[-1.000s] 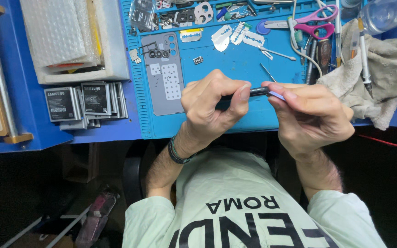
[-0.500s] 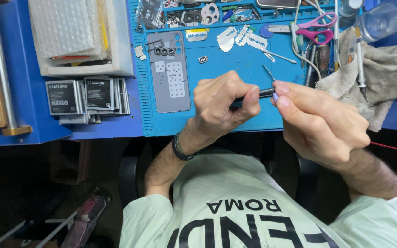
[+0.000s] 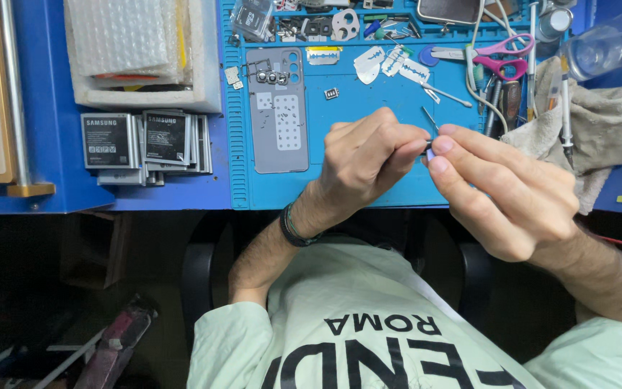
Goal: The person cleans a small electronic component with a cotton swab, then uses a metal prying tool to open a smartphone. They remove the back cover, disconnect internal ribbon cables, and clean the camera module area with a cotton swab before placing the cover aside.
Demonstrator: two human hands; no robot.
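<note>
My left hand [image 3: 368,158] is curled into a fist over the blue work mat [image 3: 368,187], closed around a thin dark tool whose shaft is almost fully hidden. Only its small bluish tip [image 3: 430,152] shows between the two hands. My right hand [image 3: 505,194] meets the left one, thumb and forefinger pinching that tip. A black band sits on my left wrist. Just behind the hands a thin metal pick [image 3: 430,119] lies on the mat. A grey phone back cover [image 3: 276,108] lies to the left.
A stack of phone batteries [image 3: 142,140] and a white tray of bubble wrap [image 3: 134,50] are at the left. Razor blades [image 3: 397,65], pink scissors [image 3: 502,57], small parts and a clear bottle [image 3: 613,43] line the back. A grey cloth [image 3: 599,130] lies at the right.
The hands have closed together. The dark tool's shaft, visible between them before, is now mostly covered by my left fist, and my right fingers have slid onto its tip.
</note>
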